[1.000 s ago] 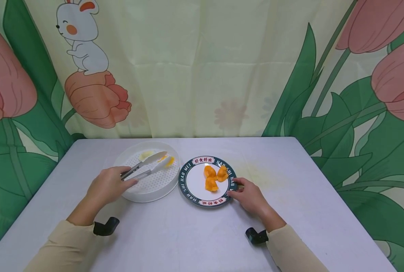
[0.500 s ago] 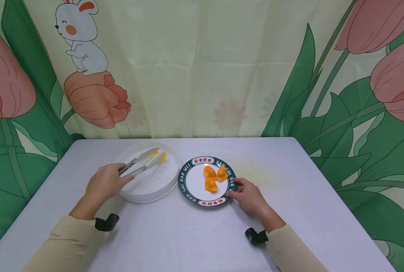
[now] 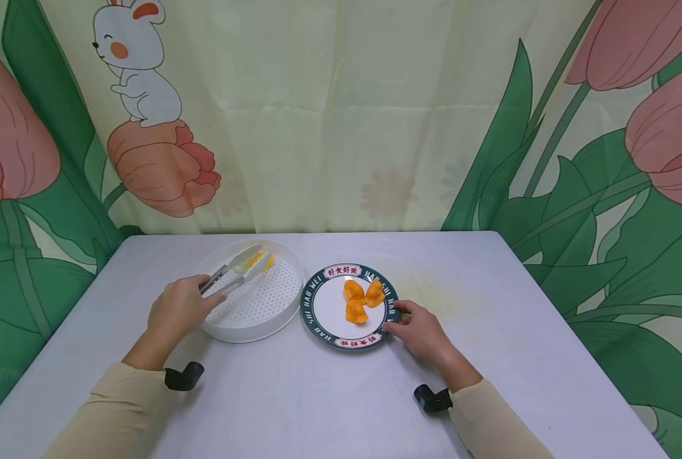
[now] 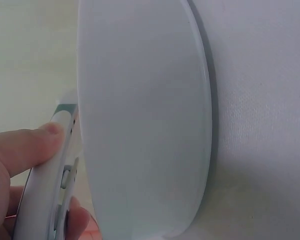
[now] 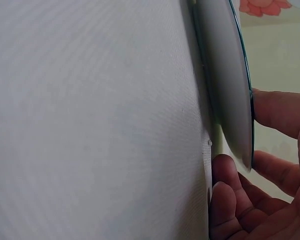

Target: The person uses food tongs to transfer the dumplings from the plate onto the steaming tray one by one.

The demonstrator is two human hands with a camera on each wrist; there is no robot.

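My left hand (image 3: 176,311) grips a pair of tongs (image 3: 239,258) above a round white steamer tray (image 3: 253,336) with a dotted base. Between and beside the tong tips show a yellow piece (image 3: 269,261) and a paler one; whether they are pinched I cannot tell. In the left wrist view, thumb and fingers close round the tongs' handle (image 4: 45,185), beside the tray's wall (image 4: 145,120). My right hand (image 3: 424,335) pinches the right rim of a green-edged plate (image 3: 326,315), some fingers below it. Three orange dumpling-like pieces (image 3: 356,312) lie on the plate.
The plate stands just right of the tray on a white-covered table (image 3: 295,408). Behind the table's far edge hangs a printed curtain (image 3: 341,127) with tulips and a rabbit. A small black camera (image 3: 184,376) sits on the left wrist, another (image 3: 433,398) on the right.
The tongs' tips have moved left and a little up over the tray, and the left hand has shifted slightly with them. The right hand and the plate have stayed put.
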